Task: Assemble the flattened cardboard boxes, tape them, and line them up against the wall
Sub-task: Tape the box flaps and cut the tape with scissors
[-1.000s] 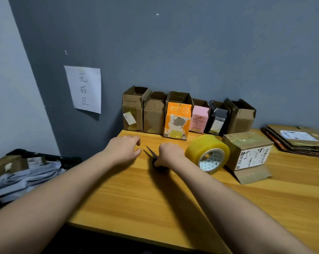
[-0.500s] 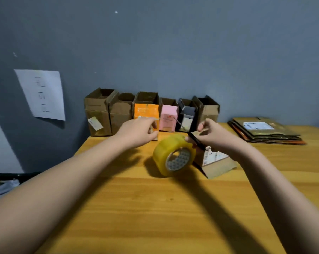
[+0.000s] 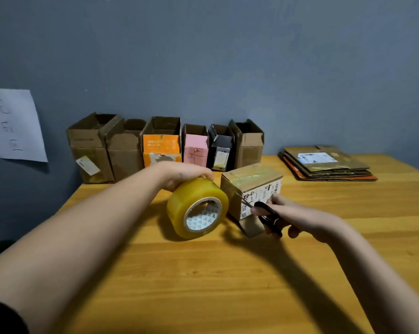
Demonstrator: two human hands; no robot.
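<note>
Step in hand, as I judge it: cutting the tape that runs from the roll to the box I have just sealed. My left hand (image 3: pixel 179 174) rests curled over the top of the tape roll (image 3: pixel 197 208), which stands on its edge on the table (image 3: pixel 227 285) directly under that palm. My right hand (image 3: pixel 297 219) grips the black-handled scissors (image 3: pixel 264 213), fingers through the loops, blade tips pointing away from me and touching the near left corner of the taped box (image 3: pixel 252 191). That box sits just beyond my right fingertips and just right of the roll, clear tape shining across its top, one flap lying loose on the table beneath my right hand. I cannot make out the tape strand itself between roll and box; it is too clear to see. To cut cleanly I should keep the roll pinned and pull it slightly toward my left so the strand is taut, open the blades only a little, and snip close to the cardboard so no long tail is left. Risk: slack tape folds onto itself and sticks to the blades. Six finished boxes (image 3: pixel 165 145) stand in a row at the wall, beyond my left hand; the remaining flattened boxes (image 3: pixel 324 162) lie stacked well beyond and to the right of my right hand. After the cut, press the tail down.
</note>
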